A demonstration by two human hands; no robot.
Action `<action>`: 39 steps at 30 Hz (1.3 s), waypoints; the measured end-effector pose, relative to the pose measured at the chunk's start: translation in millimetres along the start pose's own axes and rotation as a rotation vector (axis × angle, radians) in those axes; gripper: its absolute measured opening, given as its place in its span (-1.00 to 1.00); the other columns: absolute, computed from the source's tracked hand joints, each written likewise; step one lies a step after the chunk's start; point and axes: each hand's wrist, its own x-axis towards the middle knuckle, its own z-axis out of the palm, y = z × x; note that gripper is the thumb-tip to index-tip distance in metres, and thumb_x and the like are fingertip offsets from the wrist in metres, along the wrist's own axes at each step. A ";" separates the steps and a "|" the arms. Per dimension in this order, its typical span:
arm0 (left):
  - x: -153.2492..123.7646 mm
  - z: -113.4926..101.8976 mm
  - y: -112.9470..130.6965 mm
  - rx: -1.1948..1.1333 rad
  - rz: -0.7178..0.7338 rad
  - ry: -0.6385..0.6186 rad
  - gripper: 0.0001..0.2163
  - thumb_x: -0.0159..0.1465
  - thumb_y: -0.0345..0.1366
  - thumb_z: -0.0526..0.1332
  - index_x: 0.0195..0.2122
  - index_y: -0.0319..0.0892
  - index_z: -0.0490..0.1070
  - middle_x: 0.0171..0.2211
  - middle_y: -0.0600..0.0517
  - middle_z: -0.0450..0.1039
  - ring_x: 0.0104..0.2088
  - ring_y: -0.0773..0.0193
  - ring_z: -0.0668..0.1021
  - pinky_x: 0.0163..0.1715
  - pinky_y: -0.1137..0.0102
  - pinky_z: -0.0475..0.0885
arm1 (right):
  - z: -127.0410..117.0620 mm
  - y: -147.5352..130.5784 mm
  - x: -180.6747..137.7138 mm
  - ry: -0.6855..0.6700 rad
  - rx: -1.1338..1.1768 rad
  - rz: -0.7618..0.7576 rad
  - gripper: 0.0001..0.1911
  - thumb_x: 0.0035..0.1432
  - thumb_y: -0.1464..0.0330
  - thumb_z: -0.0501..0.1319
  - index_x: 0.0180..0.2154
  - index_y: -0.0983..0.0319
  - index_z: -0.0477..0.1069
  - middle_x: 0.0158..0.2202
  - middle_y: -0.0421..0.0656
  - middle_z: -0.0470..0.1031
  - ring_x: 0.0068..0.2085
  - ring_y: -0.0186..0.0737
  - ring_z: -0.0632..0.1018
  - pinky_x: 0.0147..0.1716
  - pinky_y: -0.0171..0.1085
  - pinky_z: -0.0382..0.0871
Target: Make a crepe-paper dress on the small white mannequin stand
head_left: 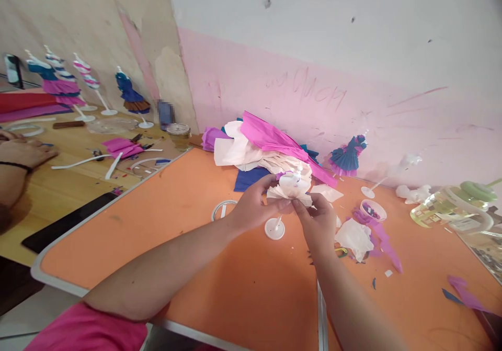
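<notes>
Between the front and back edges of your orange desk (137, 210), your left hand (254, 204) and right hand (319, 223) pinch pleated cream paper (279, 193) from opposite sides, fingers narrow, around the waist of a small white mannequin (295, 180); loose paper sheets (270, 142) lie heaped toward the back edge.

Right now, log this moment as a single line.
left hand: holding pleated cream paper | right hand: holding same paper | placement: at waist of white mannequin | paper pile: behind mannequin | orange table: below
</notes>
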 end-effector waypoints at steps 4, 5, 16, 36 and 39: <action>-0.1 1.5 -0.3 0.072 0.032 0.040 -0.59 0.21 -0.19 0.35 0.07 -0.15 0.41 -0.01 -0.06 0.50 0.03 0.07 0.50 0.07 0.24 0.36 | 0.4 -0.8 -0.6 0.005 -0.027 0.002 -0.70 0.05 0.11 0.36 -0.29 0.19 0.47 -0.41 -0.21 0.46 -0.46 -0.31 0.40 -0.43 -0.29 0.34; -0.5 2.4 -0.5 0.084 0.041 0.048 -0.60 0.21 -0.19 0.35 0.06 -0.15 0.41 -0.03 -0.05 0.51 0.00 0.08 0.51 0.04 0.25 0.38 | 0.7 -1.2 -1.2 0.007 -0.034 0.001 -0.70 0.05 0.11 0.36 -0.29 0.19 0.47 -0.42 -0.21 0.45 -0.46 -0.31 0.39 -0.44 -0.29 0.33; -0.2 2.1 -4.6 -0.004 0.009 0.061 -0.46 0.17 -0.19 0.39 0.16 -0.09 0.31 0.08 -0.09 0.48 0.10 0.01 0.50 0.05 0.21 0.43 | -4.9 2.2 2.2 0.006 -0.036 -0.119 -0.75 0.10 0.16 0.32 -0.26 0.18 0.43 -0.38 -0.22 0.41 -0.41 -0.29 0.37 -0.43 -0.29 0.29; -6.4 -14.9 10.1 0.330 0.321 0.155 -0.85 0.12 -0.32 0.40 -0.39 -0.12 0.43 -0.31 0.04 0.40 -0.20 0.18 0.49 -0.10 0.31 0.39 | -18.3 -10.9 -9.4 -0.056 0.114 -0.215 -0.86 0.18 0.25 0.24 -0.36 0.17 0.39 -0.26 -0.19 0.56 -0.21 -0.24 0.56 -0.16 -0.24 0.45; -7.0 -3.4 11.6 0.112 0.302 0.178 -0.74 0.09 -0.31 0.43 -0.25 -0.08 0.38 -0.13 0.02 0.40 -0.03 0.14 0.49 -0.03 0.31 0.42 | -19.8 -13.4 -10.8 -0.053 0.096 -0.183 -0.84 0.20 0.23 0.21 -0.36 0.17 0.40 -0.35 -0.22 0.54 -0.26 -0.24 0.56 -0.18 -0.24 0.45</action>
